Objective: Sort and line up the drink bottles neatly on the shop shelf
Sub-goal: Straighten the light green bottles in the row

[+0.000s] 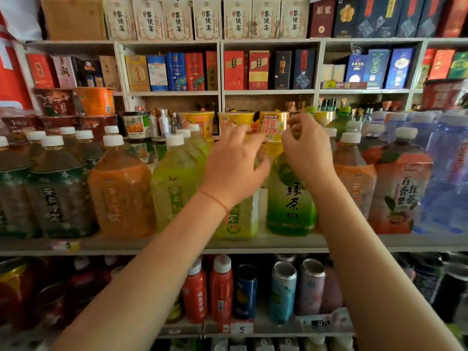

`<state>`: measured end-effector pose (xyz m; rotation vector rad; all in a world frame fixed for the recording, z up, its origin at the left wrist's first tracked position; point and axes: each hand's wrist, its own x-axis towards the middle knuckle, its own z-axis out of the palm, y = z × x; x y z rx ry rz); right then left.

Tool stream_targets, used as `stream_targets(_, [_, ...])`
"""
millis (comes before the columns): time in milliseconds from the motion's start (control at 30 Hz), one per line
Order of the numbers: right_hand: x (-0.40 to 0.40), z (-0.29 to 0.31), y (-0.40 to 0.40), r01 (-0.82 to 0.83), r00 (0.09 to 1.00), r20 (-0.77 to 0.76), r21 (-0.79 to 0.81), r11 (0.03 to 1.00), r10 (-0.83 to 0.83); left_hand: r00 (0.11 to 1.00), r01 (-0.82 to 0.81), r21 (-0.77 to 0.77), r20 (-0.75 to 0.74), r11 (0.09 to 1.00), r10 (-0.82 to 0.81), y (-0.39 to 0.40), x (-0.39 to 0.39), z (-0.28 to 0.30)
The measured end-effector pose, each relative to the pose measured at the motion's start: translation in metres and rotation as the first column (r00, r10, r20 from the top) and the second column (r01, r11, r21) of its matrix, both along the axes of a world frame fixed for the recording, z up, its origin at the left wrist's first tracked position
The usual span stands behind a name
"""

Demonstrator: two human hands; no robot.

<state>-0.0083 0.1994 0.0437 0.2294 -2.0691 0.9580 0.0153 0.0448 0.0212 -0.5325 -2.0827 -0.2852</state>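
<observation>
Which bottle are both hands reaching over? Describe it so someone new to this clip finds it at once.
Find the long shelf of big tea bottles at mid-height. Between the two forearms, at the front edge, stands the green tea bottle, its top hidden behind the right hand and left hand. Unlike its paler yellow-green and orange neighbours, it is deep green with large dark characters.

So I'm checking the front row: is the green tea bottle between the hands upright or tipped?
Upright: the green tea bottle stands with its base flat on the shelf, label vertical.
</observation>
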Motion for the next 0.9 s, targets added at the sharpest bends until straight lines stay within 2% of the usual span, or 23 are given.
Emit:
stream_targets(100, [0.004, -0.021, 0.008, 0.022, 0.992, 0.123, 0.013, 1.0, -0.023, 0.992, -0.113, -0.024, -0.051, 0.993, 0.112, 0.006, -0.007, -0.014])
stream_targets(233, [0.002, -0.023, 0.008, 0.088, 0.987, 0.135, 0.029, 0.996, -0.092, 0.983, -0.162, -0.029, -0.088, 0.986, 0.159, 0.009, -0.009, -0.017])
stream_targets(333, [0.001, -0.018, 0.012, 0.033, 0.984, 0.174, 0.029, 0.999, -0.038, 0.978, -0.188, -0.017, -0.094, 0.982, 0.185, 0.011, -0.009, -0.018])
stream_targets(500, [0.008, -0.017, 0.011, -0.058, 0.985, 0.164, 0.028, 0.998, 0.053, 0.973, -0.211, -0.011, -0.096, 0.977, 0.209, 0.013, -0.007, -0.019])
stream_targets(900, [0.016, -0.025, 0.009, 0.043, 0.994, 0.099, 0.106, 0.993, -0.053, 0.963, -0.23, -0.023, -0.146, 0.973, 0.224, 0.014, -0.007, -0.021])
